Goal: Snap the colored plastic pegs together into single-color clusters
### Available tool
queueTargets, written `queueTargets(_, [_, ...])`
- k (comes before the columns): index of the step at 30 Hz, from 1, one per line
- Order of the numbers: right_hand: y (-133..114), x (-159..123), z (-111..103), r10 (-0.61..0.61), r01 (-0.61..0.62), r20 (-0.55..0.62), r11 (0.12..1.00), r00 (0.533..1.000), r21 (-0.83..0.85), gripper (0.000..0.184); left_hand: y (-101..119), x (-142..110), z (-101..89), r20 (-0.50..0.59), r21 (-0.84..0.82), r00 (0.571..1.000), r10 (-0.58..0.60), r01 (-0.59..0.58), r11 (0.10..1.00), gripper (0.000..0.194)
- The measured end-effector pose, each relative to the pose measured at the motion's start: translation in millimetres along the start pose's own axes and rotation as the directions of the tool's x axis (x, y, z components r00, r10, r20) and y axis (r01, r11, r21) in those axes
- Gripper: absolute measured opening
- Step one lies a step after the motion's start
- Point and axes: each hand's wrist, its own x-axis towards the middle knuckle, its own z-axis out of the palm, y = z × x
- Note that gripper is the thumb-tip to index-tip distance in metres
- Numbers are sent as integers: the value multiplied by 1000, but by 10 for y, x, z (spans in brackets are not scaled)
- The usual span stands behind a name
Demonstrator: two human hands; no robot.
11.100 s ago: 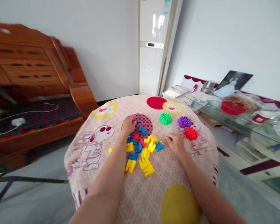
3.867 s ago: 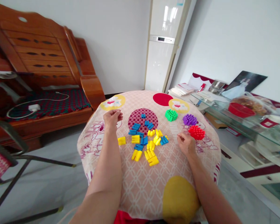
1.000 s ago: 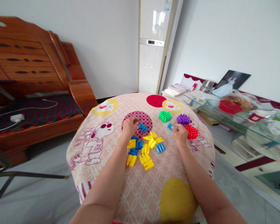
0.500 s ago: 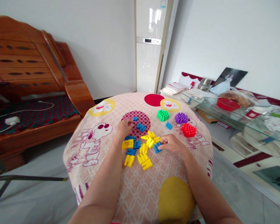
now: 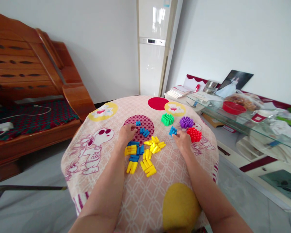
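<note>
Left of the green cluster (image 5: pixel 167 119), the left hand (image 5: pixel 126 133) hovers over the desk (image 5: pixel 140 197), fingers curled beside a small blue piece (image 5: pixel 138 123); can't tell if it pinches anything. Nearer the wearer than green: blue and yellow blocks (image 5: pixel 131 149), then a yellow heap (image 5: pixel 155 146), strewn loosely, perhaps just for easy reach. Right in front of green, here's a blue cluster (image 5: pixel 172 130), the right hand (image 5: pixel 183 140) touching it; gripping or merely resting, can't tell, though fingertips suit such small pieces. Rightward of green, purple cluster (image 5: pixel 186 122) and red cluster (image 5: pixel 194 134), apparently grouped by colour. Far right of green, a red bowl (image 5: pixel 233 108), contents unclear; brown stuff fills a clear bag (image 5: pixel 247 100) beside it.
</note>
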Motion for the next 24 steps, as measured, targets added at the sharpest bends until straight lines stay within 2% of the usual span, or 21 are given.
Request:
queueTargets(2, [5, -2, 33, -56, 54, -14, 992, 998, -116, 18, -7, 2, 6, -4, 6, 1000, 0, 0, 1000, 25])
queueTargets(4, [14, -16, 46, -92, 88, -20, 984, 996, -158, 16, -13, 4, 11, -5, 1, 1000, 3, -3, 1000, 25])
queueTargets(11, [-32, -28, 12, -44, 51, 40, 979, 998, -198, 16, -34, 9, -29, -17, -17, 1000, -19, 19, 1000, 25])
queueTargets(16, [-75, -1, 56, -58, 59, 10, 971, 998, -232, 16, -91, 25, -108, -33, 6, 997, -74, 74, 997, 28])
queueTargets(24, [-61, -20, 55, -67, 59, -27, 973, 997, -224, 16, -184, -5, -250, -83, -64, 984, -159, 153, 986, 28])
